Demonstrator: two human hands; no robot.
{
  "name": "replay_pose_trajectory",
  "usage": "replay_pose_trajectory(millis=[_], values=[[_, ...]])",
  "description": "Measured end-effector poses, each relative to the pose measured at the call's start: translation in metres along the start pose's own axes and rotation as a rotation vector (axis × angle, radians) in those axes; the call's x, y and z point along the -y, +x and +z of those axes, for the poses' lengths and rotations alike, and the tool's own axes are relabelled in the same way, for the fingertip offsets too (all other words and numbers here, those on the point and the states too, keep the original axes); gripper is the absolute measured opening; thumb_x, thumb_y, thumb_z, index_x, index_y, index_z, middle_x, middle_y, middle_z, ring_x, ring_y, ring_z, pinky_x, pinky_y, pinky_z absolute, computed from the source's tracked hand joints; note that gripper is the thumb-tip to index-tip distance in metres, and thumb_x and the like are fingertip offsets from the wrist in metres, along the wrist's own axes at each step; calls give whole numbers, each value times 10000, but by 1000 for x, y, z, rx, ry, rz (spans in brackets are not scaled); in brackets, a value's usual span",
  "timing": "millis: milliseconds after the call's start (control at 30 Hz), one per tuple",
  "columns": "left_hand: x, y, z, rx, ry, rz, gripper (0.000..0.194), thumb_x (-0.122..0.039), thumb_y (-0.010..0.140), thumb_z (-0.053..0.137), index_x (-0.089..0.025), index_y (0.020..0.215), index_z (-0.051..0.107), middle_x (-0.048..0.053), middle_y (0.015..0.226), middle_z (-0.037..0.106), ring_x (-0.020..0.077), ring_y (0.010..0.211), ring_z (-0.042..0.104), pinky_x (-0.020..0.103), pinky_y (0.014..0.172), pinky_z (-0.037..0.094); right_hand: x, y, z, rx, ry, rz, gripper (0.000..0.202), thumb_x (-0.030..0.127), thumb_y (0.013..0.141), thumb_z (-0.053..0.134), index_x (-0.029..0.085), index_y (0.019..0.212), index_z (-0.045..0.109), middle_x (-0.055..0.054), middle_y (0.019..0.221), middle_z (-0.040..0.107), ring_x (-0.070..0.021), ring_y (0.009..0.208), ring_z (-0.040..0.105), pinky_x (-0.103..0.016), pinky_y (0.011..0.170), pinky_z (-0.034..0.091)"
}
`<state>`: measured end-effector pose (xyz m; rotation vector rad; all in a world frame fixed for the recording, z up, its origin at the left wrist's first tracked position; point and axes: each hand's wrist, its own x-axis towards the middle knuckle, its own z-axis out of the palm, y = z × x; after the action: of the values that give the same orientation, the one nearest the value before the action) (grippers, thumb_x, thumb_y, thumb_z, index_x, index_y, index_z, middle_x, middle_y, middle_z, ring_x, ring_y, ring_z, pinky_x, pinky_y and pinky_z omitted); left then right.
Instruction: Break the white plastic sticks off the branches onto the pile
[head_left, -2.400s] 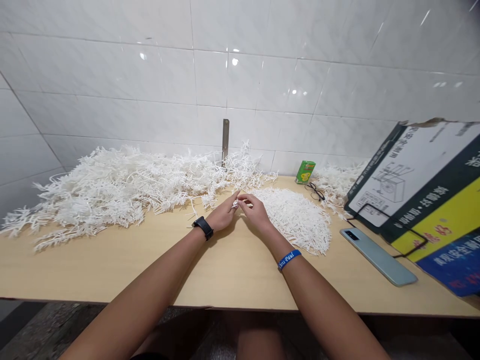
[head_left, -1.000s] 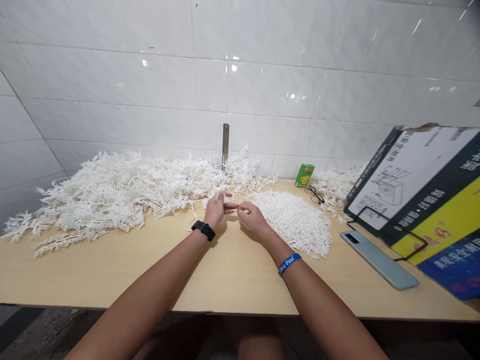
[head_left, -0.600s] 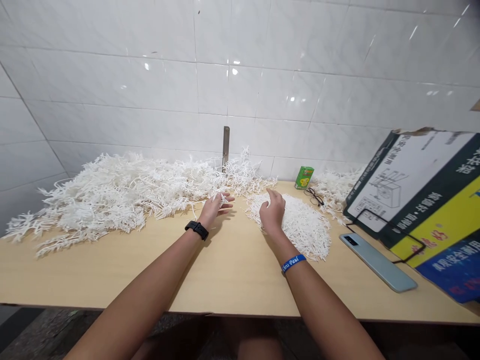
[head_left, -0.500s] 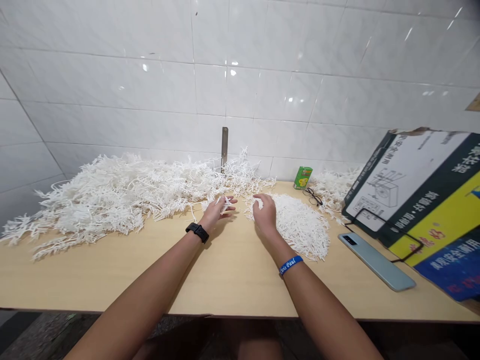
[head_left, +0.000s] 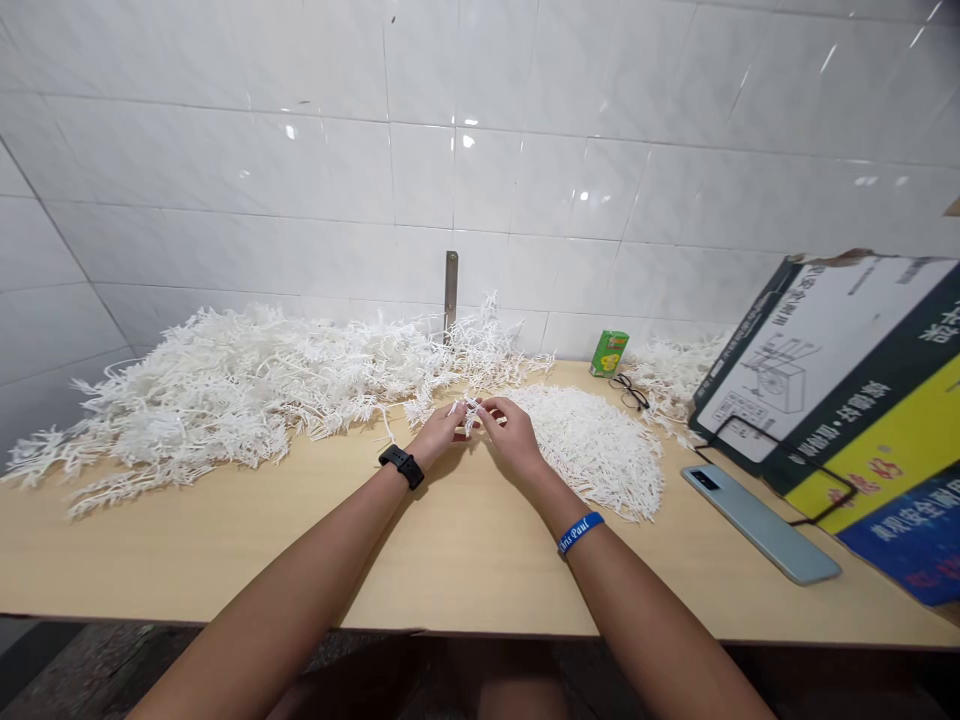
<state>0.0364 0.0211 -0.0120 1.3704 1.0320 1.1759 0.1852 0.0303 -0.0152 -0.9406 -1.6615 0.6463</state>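
Sprig [head_left: 470, 415] white — wristband [head_left: 580, 532] blue, white-lettered — small box [head_left: 608, 354] green, tiles [head_left: 322, 170] grey-veined white.

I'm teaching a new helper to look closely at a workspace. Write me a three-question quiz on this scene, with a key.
1. Multiple choice: what do the left hand and the right hand touch between them?
A) a pen
B) a small white twig-like piece
C) a paper cup

2. True or false: the phone is propped upright against the wall.

3. Fill in the blank: the black watch is worn on the ____ arm.

Key:
1. B
2. False; the phone lies flat on the table.
3. left
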Motion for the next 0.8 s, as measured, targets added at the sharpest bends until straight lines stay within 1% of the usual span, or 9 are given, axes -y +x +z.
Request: replay_pose_trajectory(millis=[67,167,233,300,367,467,567,700,800], values=[[-2,0,0,-11,-5,9,543,-594,858,485,-177,1180,613,120,1144,645,223,1010,613,342,818,506,-1,0,0,14,-47,-17,182,342,840,551,201,792,655,-49,862,670,-189,783,600,-327,736,487],[-5,-1,0,-10,-4,26,556,-609,858,471,-187,1191,613,121,1153,640,223,1033,608,324,801,503,-2,1,0,49,-65,-15,197,330,843,535,201,763,660,-51,832,676,-193,785,600,-330,749,472],[-4,-1,0,24,39,24,557,-621,834,504,-176,1141,636,127,1115,649,225,1003,615,310,759,502,-1,1,0,61,-48,-1,203,317,843,520,199,768,666,-54,841,680,-193,790,602,-322,736,469],[-2,-1,0,83,131,23,568,-637,796,548,-144,1052,666,137,1008,671,225,898,633,306,688,494,-1,0,0,54,-31,16,187,294,830,517,198,792,674,-53,855,684,-193,802,602,-314,730,467],[2,0,0,99,212,36,598,-663,779,544,-118,982,683,143,912,681,228,811,635,313,641,480,0,0,0,43,-22,30,181,285,816,519,197,795,676,-50,847,683,-192,803,598,-311,732,463],[5,2,1,13,248,82,634,-688,792,490,-123,989,697,147,934,693,255,869,634,334,676,484,2,0,0,42,-1,46,205,307,815,517,189,730,662,-51,843,674,-188,800,586,-307,733,454],[6,4,3,-52,226,130,597,-672,774,532,-141,976,714,131,984,703,267,939,624,359,759,494,5,0,1,69,-1,28,210,290,810,512,185,674,631,-51,876,655,-179,812,564,-295,723,436],[7,4,11,-154,50,186,541,-645,759,582,-142,903,718,112,928,718,253,931,631,392,850,491,11,1,4,69,-93,-21,208,246,783,504,188,585,531,-17,757,555,-154,722,498,-277,664,389],[9,2,19,-174,-95,175,504,-615,763,604,-131,864,705,110,886,718,237,907,645,398,873,490,14,2,6,52,-172,-40,231,241,776,492,190,552,472,11,658,450,-139,645,440,-266,602,334]])
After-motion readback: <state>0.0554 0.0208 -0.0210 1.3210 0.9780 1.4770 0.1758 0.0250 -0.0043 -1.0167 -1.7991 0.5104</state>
